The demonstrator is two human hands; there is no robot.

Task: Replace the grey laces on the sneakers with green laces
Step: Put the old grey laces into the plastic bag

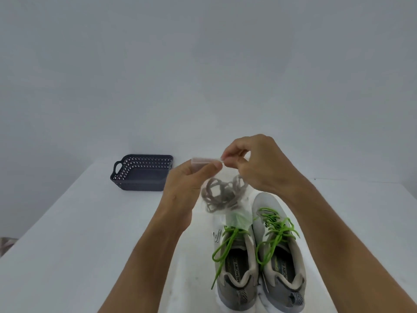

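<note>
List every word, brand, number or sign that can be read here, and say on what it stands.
"MEMORY F", cut off: insole of the left sneaker.
"MEMORY", rest hidden: insole of the right sneaker.
Dark logo on the left sneaker's side: too blurred to read.
Coloured print on both insoles: too blurred to read.
Bag and basket: no text.

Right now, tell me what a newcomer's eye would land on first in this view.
The bright green laces on the two grey sneakers at the near right of the white table stand out first. Above them, the left hand and right hand pinch the top of a clear bag holding the grey laces. A dark latticed basket sits at the table's far left.
</note>
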